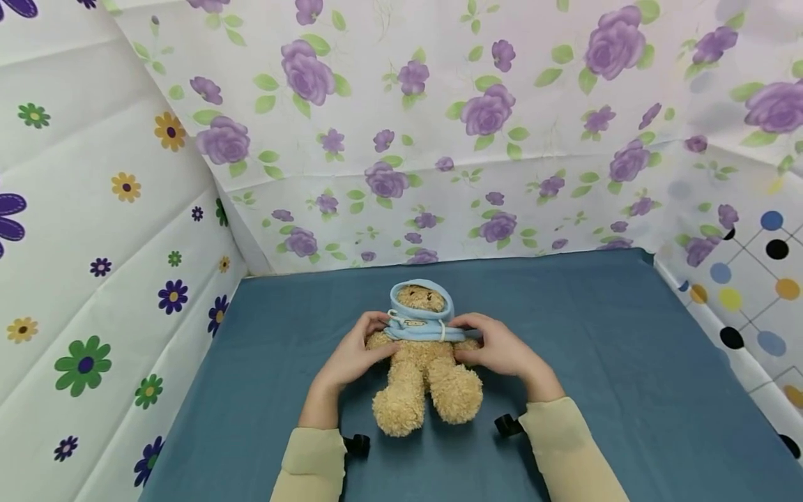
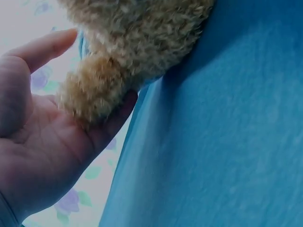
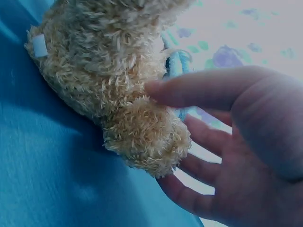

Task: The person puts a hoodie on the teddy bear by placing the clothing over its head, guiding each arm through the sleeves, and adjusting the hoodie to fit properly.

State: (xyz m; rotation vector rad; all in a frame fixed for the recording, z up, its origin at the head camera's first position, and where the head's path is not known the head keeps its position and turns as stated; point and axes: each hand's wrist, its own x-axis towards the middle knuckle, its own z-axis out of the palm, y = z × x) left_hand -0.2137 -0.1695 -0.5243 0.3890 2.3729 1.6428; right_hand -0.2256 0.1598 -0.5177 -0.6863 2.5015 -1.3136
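Apparently mid-dressing: left hand (image 1: 353, 354) and right hand (image 1: 502, 346), half-open, cup the teddy bear (image 1: 417, 355) at its arms (image 3: 147, 135); hoodie (image 1: 433, 330) likely needs tugging.

On the blue cloth surface (image 1: 602, 348) lies a tan teddy bear (image 1: 419, 351) in a light-blue garment (image 1: 426, 330).

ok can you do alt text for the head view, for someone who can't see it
A tan teddy bear lies on its back on a blue surface, a light blue garment framing its face and wrapping its upper chest. A person's hands, left and right, hold it at its arms. A purple-flowered sheet hangs behind.
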